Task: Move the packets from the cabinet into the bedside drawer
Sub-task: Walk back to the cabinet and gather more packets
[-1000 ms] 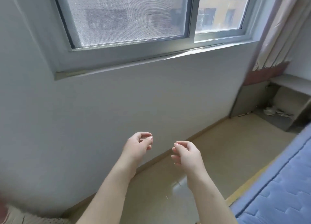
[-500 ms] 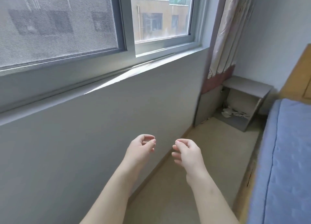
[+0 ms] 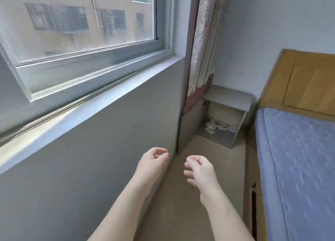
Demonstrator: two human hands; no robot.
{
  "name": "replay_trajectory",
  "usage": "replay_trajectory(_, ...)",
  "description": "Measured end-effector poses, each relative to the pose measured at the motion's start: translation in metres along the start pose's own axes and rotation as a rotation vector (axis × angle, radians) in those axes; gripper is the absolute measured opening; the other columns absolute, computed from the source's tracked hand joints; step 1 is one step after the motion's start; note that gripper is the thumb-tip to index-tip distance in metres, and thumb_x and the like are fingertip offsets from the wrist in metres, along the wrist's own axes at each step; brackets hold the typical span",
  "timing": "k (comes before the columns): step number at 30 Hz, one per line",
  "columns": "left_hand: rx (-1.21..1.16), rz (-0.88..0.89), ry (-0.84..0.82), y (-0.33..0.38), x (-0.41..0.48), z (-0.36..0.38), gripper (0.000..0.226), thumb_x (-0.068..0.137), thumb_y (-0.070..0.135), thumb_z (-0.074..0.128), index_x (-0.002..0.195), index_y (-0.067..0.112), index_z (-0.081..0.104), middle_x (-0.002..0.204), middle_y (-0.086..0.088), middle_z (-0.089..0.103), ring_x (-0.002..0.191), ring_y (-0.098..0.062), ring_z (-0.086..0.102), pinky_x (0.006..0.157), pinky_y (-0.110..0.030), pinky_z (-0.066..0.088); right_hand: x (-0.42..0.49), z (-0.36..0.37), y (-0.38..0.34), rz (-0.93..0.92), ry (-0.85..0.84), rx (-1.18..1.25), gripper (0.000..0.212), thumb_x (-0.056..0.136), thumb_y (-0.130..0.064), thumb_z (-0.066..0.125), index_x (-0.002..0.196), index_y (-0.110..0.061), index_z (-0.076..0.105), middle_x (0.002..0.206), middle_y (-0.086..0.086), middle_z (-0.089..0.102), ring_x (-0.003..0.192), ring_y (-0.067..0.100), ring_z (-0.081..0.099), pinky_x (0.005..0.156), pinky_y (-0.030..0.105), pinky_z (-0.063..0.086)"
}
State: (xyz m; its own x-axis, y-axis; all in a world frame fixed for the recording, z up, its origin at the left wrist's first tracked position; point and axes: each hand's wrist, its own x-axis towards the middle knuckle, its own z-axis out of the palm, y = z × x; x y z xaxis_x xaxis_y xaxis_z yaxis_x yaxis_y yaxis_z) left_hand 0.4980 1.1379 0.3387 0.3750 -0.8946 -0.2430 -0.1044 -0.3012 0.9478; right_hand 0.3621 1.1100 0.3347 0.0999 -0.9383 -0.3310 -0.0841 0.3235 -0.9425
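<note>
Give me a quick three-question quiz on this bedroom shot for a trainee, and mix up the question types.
1. True or false: the left hand holds a packet.
2. Where on the grey cabinet do the white packets lie? A on its top; B in its open lower compartment; C hanging from its side.
3. Fill in: right of the cabinet stands the ___.
Key: 1 false, it holds nothing; 2 B; 3 bed.
</note>
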Motion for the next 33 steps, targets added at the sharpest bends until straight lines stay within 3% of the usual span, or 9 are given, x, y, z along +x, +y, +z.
replay_trajectory(8,0.068,0.031,-0.162,0.078,0.189,0.077,0.013,0.090,0.024,0.056,0.100,0.027,0.063,0.097,0.003,0.067,0.094,-0.012,0.064,0.080,-0.026,0.047,0.172,-0.035,-0.065,0.042,0.202,0.071,0.008,0.093,-0.019,0.049,0.090,-0.023,0.055,0.108,0.003,0.061,0.086,0.015,0.060,0.070,0.027,0.047)
replay_trajectory(13,0.105,0.027,-0.268,0.106,0.281,0.160,0.010,0.090,0.024,0.055,0.095,0.028,0.062,0.101,0.000,0.067,0.098,-0.014,0.064,0.082,-0.028,0.046,0.267,-0.091,-0.081,0.080,0.318,0.110,0.009,0.094,-0.018,0.049,0.088,-0.022,0.055,0.105,0.003,0.061,0.087,0.016,0.060,0.080,0.035,0.050)
replay_trajectory(16,0.118,0.034,-0.290,0.115,0.337,0.211,0.009,0.090,0.024,0.055,0.094,0.029,0.062,0.100,-0.001,0.068,0.099,-0.017,0.064,0.081,-0.029,0.046,0.330,-0.124,-0.090,0.072,0.323,0.092,0.007,0.093,-0.019,0.050,0.091,-0.021,0.056,0.104,0.002,0.061,0.085,0.015,0.060,0.073,0.029,0.047)
replay_trajectory(20,0.117,0.033,-0.291,0.139,0.409,0.289,0.009,0.091,0.025,0.055,0.090,0.031,0.062,0.095,0.000,0.069,0.102,-0.022,0.064,0.079,-0.030,0.045,0.419,-0.187,-0.112,0.070,0.353,0.076,0.008,0.093,-0.019,0.050,0.089,-0.023,0.056,0.102,0.001,0.061,0.083,0.014,0.060,0.078,0.031,0.047)
replay_trajectory(26,0.086,-0.025,-0.268,0.179,0.506,0.389,0.009,0.092,0.025,0.054,0.089,0.031,0.061,0.100,0.000,0.069,0.097,-0.018,0.065,0.068,-0.023,0.044,0.539,-0.270,-0.148,0.107,0.329,0.014,0.007,0.094,-0.018,0.050,0.093,-0.020,0.056,0.101,0.001,0.061,0.084,0.014,0.060,0.089,0.039,0.049)
replay_trajectory(30,0.105,-0.054,-0.251,0.183,0.575,0.428,0.008,0.092,0.027,0.055,0.092,0.032,0.061,0.100,0.002,0.068,0.096,-0.017,0.064,0.069,-0.024,0.042,0.616,-0.293,-0.152,0.143,0.290,-0.009,0.008,0.095,-0.019,0.050,0.101,-0.019,0.056,0.100,-0.003,0.060,0.086,0.011,0.059,0.074,0.027,0.049)
replay_trajectory(33,0.135,-0.046,-0.281,0.181,0.634,0.467,0.008,0.091,0.025,0.056,0.090,0.031,0.061,0.091,0.005,0.065,0.083,-0.014,0.060,0.070,-0.023,0.040,0.681,-0.310,-0.148,0.170,0.309,-0.009,0.010,0.095,-0.020,0.051,0.103,-0.018,0.057,0.101,-0.003,0.060,0.088,0.012,0.059,0.066,0.021,0.046)
